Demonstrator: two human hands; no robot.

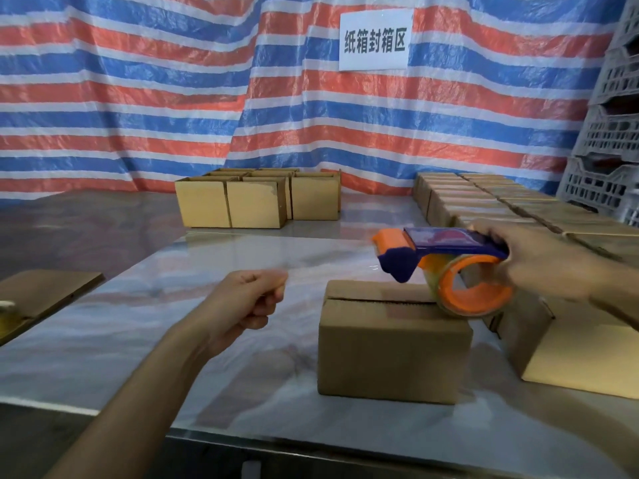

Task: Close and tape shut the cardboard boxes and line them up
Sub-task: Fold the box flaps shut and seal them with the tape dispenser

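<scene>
Hidden or unclear:
- The right hand (pixel 539 261) is blurred. Its fingers are wrapped round the rear of the orange and blue tape dispenser (pixel 446 267).
- The left hand (pixel 242 305) is curled, with the thumb against the forefinger. It is held above the table (pixel 155 357), left of the near box (pixel 394 344). Whether it pinches any clear tape cannot be made out.
- The tilted box (pixel 553 347) just right of the near box is cut off by the frame edge. Its opening is not shown.
- A flat cardboard sheet (pixel 48 292) well to the left of the near box is partly cut off. A pale object at its left end is too cropped to identify.

Containers:
- The near box stands upright on the table with its top flaps folded shut. The seam between the flaps is a dark slit, with no tape discernible on it. The dispenser's roll touches the right end of the box top.
- Beyond the near box and to its left is a cluster of open boxes (pixel 256 202) with their tops up. Their interiors are not visible from this angle.
- Beyond the near box and to its right, closed boxes (pixel 484 198) are packed in touching rows. The nearer ones are partly hidden behind the right hand.
- Grey crates (pixel 612 140) are stacked past those rows.
- A striped tarpaulin (pixel 138 98) bearing a white sign (pixel 375 39) hangs behind everything.
</scene>
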